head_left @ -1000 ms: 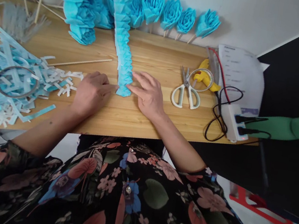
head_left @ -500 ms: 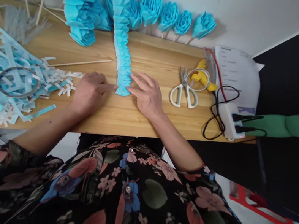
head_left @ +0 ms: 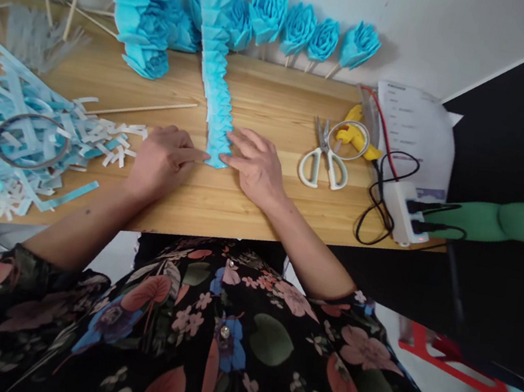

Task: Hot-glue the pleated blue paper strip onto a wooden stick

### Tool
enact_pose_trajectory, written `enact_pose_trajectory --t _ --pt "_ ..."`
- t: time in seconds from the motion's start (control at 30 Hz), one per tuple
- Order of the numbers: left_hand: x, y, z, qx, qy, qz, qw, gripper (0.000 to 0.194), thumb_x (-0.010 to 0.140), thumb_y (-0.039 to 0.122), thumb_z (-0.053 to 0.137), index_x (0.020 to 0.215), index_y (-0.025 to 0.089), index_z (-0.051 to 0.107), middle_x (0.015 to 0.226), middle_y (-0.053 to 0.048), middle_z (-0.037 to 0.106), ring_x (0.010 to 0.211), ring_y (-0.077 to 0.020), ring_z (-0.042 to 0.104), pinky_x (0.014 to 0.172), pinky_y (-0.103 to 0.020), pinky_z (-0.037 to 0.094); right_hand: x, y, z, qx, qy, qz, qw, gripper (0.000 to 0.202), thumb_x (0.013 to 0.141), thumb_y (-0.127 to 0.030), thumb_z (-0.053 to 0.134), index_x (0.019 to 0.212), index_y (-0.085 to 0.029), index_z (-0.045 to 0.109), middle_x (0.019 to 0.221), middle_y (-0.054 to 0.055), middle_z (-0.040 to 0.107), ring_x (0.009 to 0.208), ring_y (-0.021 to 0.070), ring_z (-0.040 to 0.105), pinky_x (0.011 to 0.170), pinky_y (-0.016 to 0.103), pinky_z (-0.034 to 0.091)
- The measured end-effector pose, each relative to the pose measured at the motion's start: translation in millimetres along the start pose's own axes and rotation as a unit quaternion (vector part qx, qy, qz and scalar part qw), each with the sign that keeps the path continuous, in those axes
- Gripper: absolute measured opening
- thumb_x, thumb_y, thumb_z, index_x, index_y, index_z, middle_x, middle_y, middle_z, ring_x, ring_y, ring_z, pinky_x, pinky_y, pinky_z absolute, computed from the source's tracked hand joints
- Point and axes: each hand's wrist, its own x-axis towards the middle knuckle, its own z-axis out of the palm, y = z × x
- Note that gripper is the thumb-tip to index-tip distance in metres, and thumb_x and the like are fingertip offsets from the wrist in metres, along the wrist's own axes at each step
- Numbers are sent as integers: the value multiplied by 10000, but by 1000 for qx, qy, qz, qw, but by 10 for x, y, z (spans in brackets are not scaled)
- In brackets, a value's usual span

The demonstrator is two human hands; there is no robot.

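Observation:
A long strip of light blue crepe paper (head_left: 214, 59), folded into overlapping points, runs down the table towards me. My left hand (head_left: 161, 161) is at its near end, with the index finger and thumb closed on the left corner and the other fingers curled in. From the other side my right hand (head_left: 259, 172) grips the right edge of that end, thumb low and the longer fingers resting higher along the folds. Between the fingertips the strip's end lies flat on the wood. The undersides of the fingertips are hidden.
White-handled scissors (head_left: 324, 156), a tape roll (head_left: 348, 139) and a yellow glue gun (head_left: 360, 142) lie right, near a power strip (head_left: 403, 214). Paper scraps (head_left: 24, 134) heap left, beside a wooden stick (head_left: 143, 109). Blue paper roses (head_left: 299, 29) line the wall.
My left fingertips have come slightly further right onto the strip's end corner. The right hand stays nearly in place, and the whole view has shifted a little.

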Motion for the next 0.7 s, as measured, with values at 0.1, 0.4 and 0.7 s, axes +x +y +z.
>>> enact_pose_trajectory --t 0.1,0.4,0.7 --pt "0 -12 21 10 -12 0 1000 359 1028 259 502 962 280 854 842 -87 717 811 -260 602 738 -408 387 -8 -13 -21 4 11 -4 1000 422 1073 -211 452 1223 -335 826 1592 13 625 1559 299 445 1244 594 374" --pt "-5 -5 37 12 -5 -23 1000 368 1022 278 490 921 269 844 855 -93 721 840 -265 625 742 -412 409 15 -42 -14 1 -1 -10 1000 393 1059 -213 486 1192 -337 834 1588 9 626 1548 319 449 1246 597 374" --pt "-11 -23 27 -2 -12 -18 1000 361 1008 260 500 950 292 855 843 -78 724 829 -248 633 762 -400 429 -22 -11 -24 -2 46 -4 999 453 1061 -166 442 1271 -347 801 1591 -2 625 1539 293 461 1239 593 382"
